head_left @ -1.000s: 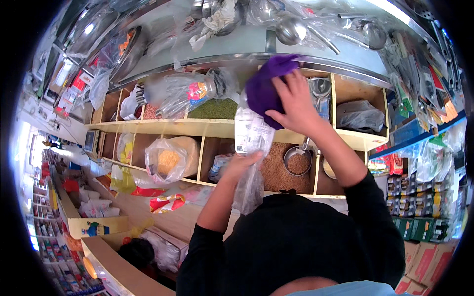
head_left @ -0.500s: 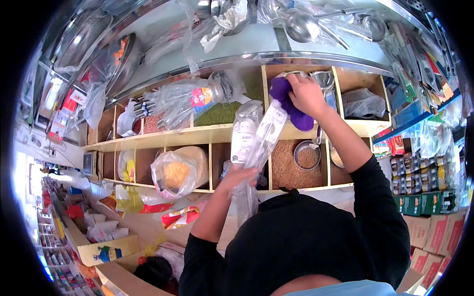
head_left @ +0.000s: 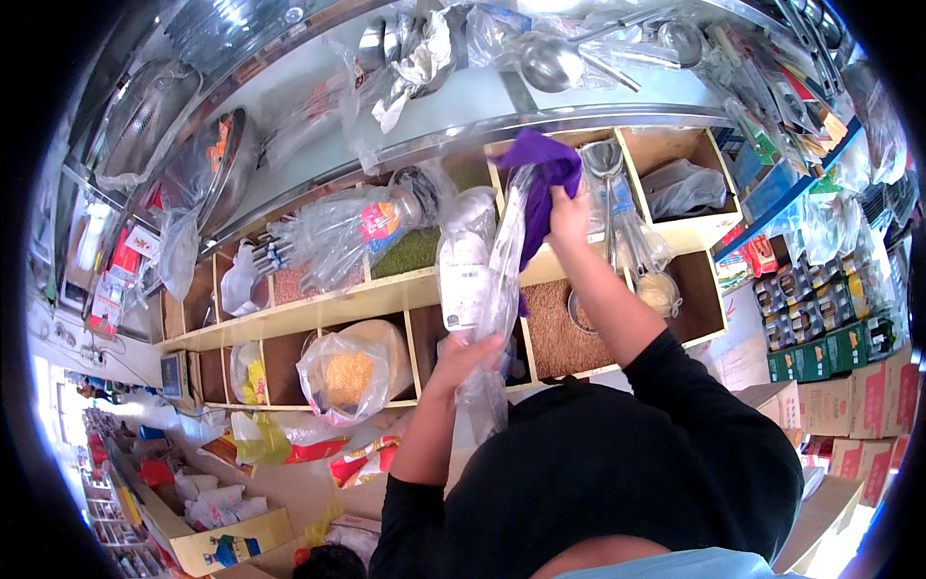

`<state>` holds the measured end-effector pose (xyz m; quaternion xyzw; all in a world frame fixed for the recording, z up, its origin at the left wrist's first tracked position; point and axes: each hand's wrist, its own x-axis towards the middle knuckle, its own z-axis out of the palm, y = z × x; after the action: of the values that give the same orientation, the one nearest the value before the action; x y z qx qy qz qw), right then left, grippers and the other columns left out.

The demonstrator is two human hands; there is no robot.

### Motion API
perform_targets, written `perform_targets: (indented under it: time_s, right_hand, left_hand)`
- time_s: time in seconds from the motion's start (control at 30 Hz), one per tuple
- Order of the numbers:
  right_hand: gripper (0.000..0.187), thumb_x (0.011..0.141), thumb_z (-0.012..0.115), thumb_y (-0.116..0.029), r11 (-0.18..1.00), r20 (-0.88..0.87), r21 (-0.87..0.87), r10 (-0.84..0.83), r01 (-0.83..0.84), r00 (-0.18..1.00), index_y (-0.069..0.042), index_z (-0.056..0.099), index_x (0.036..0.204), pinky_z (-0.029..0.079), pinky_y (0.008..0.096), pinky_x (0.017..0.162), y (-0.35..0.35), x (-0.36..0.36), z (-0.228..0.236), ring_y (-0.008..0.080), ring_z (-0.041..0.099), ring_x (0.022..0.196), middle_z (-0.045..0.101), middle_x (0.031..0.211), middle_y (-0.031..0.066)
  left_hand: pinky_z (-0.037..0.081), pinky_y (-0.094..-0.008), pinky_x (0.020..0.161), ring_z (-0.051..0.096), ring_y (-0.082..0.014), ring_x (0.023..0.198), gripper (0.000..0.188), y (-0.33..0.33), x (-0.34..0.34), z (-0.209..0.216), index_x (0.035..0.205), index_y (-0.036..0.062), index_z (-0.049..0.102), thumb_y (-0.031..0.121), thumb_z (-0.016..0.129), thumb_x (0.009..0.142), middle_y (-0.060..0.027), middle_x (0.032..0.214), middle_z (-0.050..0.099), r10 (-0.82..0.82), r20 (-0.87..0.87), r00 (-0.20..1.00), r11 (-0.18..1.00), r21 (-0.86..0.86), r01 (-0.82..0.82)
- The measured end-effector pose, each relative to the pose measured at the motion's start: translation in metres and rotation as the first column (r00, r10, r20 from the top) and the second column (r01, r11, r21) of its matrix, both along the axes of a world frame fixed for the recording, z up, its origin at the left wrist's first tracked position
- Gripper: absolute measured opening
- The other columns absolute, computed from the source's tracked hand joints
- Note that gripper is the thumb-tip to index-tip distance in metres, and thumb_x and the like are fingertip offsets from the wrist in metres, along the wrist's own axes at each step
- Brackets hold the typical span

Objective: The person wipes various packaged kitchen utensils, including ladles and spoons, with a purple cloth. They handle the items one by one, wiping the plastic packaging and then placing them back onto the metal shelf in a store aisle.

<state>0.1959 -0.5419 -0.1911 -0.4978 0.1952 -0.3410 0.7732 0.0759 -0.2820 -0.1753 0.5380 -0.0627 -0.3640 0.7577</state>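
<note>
My left hand (head_left: 465, 361) is closed round the near ends of long utensils in clear plastic sleeves. One wrapped utensil (head_left: 466, 275) has a white label and a rounded far end; its exact kind is obscured by the plastic. Beside it on the right, a second clear sleeve (head_left: 502, 270) reaches up to a purple cloth (head_left: 552, 159). My right hand (head_left: 569, 214) grips this cloth, which drapes over the sleeve's far end and hangs down along its right side. Both packets are held above the wooden grain compartments.
Beneath my hands, a divided wooden bin (head_left: 386, 289) holds brown grain (head_left: 558, 323), green beans (head_left: 410, 253) and a bag of yellow grain (head_left: 349, 376). A bundle of wrapped utensils (head_left: 338, 232) lies across it. Metal ladles (head_left: 552, 64) rest on the glass shelf beyond; cartons (head_left: 858, 405) stand at right.
My right hand and the purple cloth have shifted left, and the cloth now drapes over the sleeve's far end. My left hand keeps its hold. The whole view has turned slightly.
</note>
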Motion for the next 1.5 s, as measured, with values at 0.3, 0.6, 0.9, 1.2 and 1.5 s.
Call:
perform_targets:
  time_s: [0.3, 0.6, 0.9, 1.2, 1.5]
  right_hand:
    - [0.039, 0.078, 0.046, 0.004, 0.61, -0.036, 0.266, 0.78, -0.746, 0.625, 0.005, 0.051, 0.117, 0.052, 0.0389, 0.083, 0.007, -0.061, 0.007, 0.0271, 0.064, 0.091, 0.063, 0.102, 0.0163]
    - [0.047, 0.084, 0.05, -0.024, 0.603, 0.39, 0.402, 0.568, -0.689, 0.725, 0.003, 0.054, 0.121, 0.042, 0.0413, 0.1, -0.008, -0.115, 0.03, 0.0292, 0.058, 0.107, 0.06, 0.117, 0.0162]
    - [0.034, 0.092, 0.052, -0.03, 0.45, 0.273, 0.672, 0.588, -0.589, 0.761, -0.001, 0.06, 0.108, 0.053, 0.0406, 0.083, 0.029, -0.035, 0.042, 0.026, 0.064, 0.09, 0.065, 0.102, 0.0151]
    - [0.015, 0.087, 0.059, -0.007, 0.795, 0.321, 0.384, 0.361, -0.469, 0.876, 0.001, 0.061, 0.099, 0.055, 0.036, 0.069, 0.019, -0.02, 0.056, 0.0228, 0.066, 0.076, 0.066, 0.089, 0.0104]
    - [0.018, 0.083, 0.059, -0.009, 0.746, -0.153, 0.436, 0.613, -0.503, 0.775, 0.004, 0.065, 0.093, 0.05, 0.0375, 0.068, 0.101, -0.089, 0.016, 0.0215, 0.063, 0.075, 0.064, 0.082, 0.0111]
  left_hand:
    - [0.033, -0.0275, 0.043, 0.041, -0.0121, 0.047, 0.024, 0.017, 0.004, -0.018, 0.092, 0.0015, 0.052, 0.024, 0.06, 0.09, -0.0056, 0.067, 0.05, 0.117, -0.152, 0.981, 0.959, -0.24, -0.152]
    - [0.046, -0.0287, 0.084, 0.058, -0.017, 0.097, 0.041, 0.01, -0.01, -0.02, 0.123, -0.0038, 0.051, 0.015, 0.062, 0.088, -0.0062, 0.109, 0.061, 0.326, 0.292, 0.899, 0.918, 0.131, -0.375]
    - [0.051, -0.0334, 0.075, 0.067, -0.0242, 0.08, 0.042, -0.016, -0.019, -0.02, 0.108, -0.0002, 0.059, 0.019, 0.077, 0.075, -0.0123, 0.087, 0.068, 0.07, 0.793, 0.605, 0.806, 0.312, -0.503]
    - [0.047, -0.0352, 0.081, 0.061, -0.0244, 0.09, 0.045, -0.007, -0.034, -0.058, 0.114, -0.0007, 0.054, 0.019, 0.073, 0.079, -0.0135, 0.101, 0.064, 0.134, 0.675, 0.726, 0.851, 0.297, -0.432]
    - [0.048, -0.0318, 0.072, 0.061, -0.0164, 0.081, 0.034, -0.003, -0.035, -0.036, 0.104, -0.0022, 0.061, 0.02, 0.071, 0.08, -0.0082, 0.093, 0.066, 0.336, 0.513, 0.79, 0.786, 0.308, -0.536]
